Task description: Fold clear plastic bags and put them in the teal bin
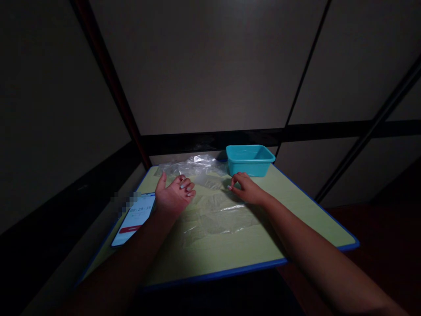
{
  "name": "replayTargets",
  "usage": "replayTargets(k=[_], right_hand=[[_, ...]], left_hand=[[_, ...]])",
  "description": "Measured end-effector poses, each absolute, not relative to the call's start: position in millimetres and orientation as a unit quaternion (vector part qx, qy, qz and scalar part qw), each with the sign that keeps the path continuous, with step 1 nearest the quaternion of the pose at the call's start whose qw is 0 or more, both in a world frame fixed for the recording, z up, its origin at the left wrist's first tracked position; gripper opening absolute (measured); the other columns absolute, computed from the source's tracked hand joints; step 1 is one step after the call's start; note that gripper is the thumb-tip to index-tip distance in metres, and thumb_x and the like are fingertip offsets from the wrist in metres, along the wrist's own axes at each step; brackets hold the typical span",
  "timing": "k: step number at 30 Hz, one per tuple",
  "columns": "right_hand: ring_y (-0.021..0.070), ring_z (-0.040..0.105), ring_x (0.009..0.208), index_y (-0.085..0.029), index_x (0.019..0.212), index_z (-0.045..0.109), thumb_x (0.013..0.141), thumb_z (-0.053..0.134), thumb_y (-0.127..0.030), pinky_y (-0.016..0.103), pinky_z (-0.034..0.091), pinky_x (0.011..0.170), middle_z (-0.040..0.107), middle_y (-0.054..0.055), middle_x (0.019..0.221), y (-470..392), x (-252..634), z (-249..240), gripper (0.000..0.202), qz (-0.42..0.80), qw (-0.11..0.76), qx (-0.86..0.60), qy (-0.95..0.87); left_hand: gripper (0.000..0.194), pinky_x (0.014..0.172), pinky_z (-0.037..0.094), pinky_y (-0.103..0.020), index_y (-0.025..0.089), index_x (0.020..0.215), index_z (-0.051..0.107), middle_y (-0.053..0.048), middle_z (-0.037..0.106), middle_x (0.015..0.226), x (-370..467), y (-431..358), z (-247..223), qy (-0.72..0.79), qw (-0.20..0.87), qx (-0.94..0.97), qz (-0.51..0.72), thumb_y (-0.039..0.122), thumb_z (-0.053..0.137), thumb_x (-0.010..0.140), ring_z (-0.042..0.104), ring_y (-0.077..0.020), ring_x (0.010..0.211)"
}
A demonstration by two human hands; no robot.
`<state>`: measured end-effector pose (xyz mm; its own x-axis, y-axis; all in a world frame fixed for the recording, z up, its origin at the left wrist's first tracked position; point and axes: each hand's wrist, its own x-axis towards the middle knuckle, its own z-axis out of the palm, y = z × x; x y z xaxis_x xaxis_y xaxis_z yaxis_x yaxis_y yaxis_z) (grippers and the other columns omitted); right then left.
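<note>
My left hand (175,196) is turned palm up above the left part of the table. Its thumb stands apart, the fingers curl loosely, and no object shows in the palm. Over the middle of the table, my right hand (246,188) has its thumb and fingertips drawn together in a pinch. Whatever lies between those fingertips, if anything, is too small to make out. Below and between the hands, a clear plastic bag (223,217) lies flat and slightly wrinkled. Behind them is a crumpled heap of clear plastic bags (197,166).
A turquoise plastic tub (250,168) stands at the back of the yellow-green table (315,228), which has a blue edge. A phone (136,219) with a lit timer screen lies at the left edge, partly behind my left forearm. Panelled walls (210,66) rise behind the table.
</note>
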<state>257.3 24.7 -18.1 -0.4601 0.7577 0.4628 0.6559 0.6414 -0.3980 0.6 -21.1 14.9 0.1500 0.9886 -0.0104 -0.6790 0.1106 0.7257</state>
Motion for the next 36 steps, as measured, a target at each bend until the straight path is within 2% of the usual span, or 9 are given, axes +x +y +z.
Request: replayTargets(k=[4, 8, 20, 25, 32, 36], right_hand=[[0.0202, 0.046, 0.082, -0.018, 0.076, 0.054, 0.080, 0.054, -0.027, 0.033, 0.035, 0.077, 0.054, 0.006, 0.080, 25.7, 257.2, -19.8, 0.010, 0.083, 0.302, -0.422, -0.851], [0.0199, 0.047, 0.082, -0.018, 0.077, 0.055, 0.080, 0.053, -0.027, 0.033, 0.035, 0.077, 0.054, 0.006, 0.081, 25.7, 257.7, -20.2, 0.010, 0.084, 0.298, -0.416, -0.855], [0.0195, 0.050, 0.083, -0.017, 0.077, 0.058, 0.080, 0.053, -0.026, 0.031, 0.036, 0.077, 0.057, 0.006, 0.081, 26.1, 257.7, -20.5, 0.011, 0.086, 0.284, -0.414, -0.860], [0.0188, 0.050, 0.083, -0.016, 0.077, 0.059, 0.080, 0.053, -0.024, 0.030, 0.035, 0.079, 0.058, 0.006, 0.081, 25.0, 257.4, -18.8, 0.011, 0.084, 0.270, -0.420, -0.863], [0.0182, 0.051, 0.083, -0.016, 0.078, 0.059, 0.081, 0.052, -0.025, 0.029, 0.035, 0.079, 0.059, 0.006, 0.082, 25.4, 257.6, -19.2, 0.012, 0.085, 0.264, -0.419, -0.864], [0.0185, 0.051, 0.084, -0.015, 0.078, 0.060, 0.080, 0.052, -0.025, 0.029, 0.035, 0.079, 0.059, 0.007, 0.081, 24.7, 257.1, -17.9, 0.013, 0.080, 0.261, -0.423, -0.864]], left_hand=[[0.053, 0.042, 0.034, -0.023, 0.019, 0.066, 0.048, 0.003, 0.033, 0.057, 3.6, -25.0, 15.9, 0.231, 0.717, 0.306, 0.582, 0.061, 0.021, 0.084, 0.038, -0.0114, 0.049], [0.052, 0.040, 0.031, -0.022, 0.019, 0.058, 0.041, 0.003, 0.029, 0.055, 3.5, -27.4, 17.9, 0.207, 0.731, 0.305, 0.574, 0.059, 0.022, 0.085, 0.034, -0.0099, 0.046], [0.052, 0.038, 0.032, -0.021, 0.019, 0.050, 0.034, 0.004, 0.030, 0.048, -0.2, -26.1, 17.0, 0.172, 0.741, 0.275, 0.589, 0.056, 0.026, 0.086, 0.035, -0.0083, 0.039], [0.056, 0.037, 0.031, -0.023, 0.020, 0.045, 0.031, 0.003, 0.032, 0.043, 0.6, -27.1, 17.2, 0.140, 0.745, 0.270, 0.594, 0.059, 0.024, 0.085, 0.034, -0.0093, 0.036], [0.063, 0.039, 0.029, -0.023, 0.021, 0.037, 0.022, 0.004, 0.023, 0.035, 0.5, -27.2, 15.9, 0.141, 0.736, 0.292, 0.595, 0.060, 0.017, 0.086, 0.027, -0.0081, 0.031], [0.062, 0.040, 0.030, -0.023, 0.020, 0.038, 0.025, 0.004, 0.023, 0.037, 0.9, -28.1, 16.8, 0.136, 0.740, 0.297, 0.588, 0.059, 0.017, 0.086, 0.028, -0.0082, 0.032]])
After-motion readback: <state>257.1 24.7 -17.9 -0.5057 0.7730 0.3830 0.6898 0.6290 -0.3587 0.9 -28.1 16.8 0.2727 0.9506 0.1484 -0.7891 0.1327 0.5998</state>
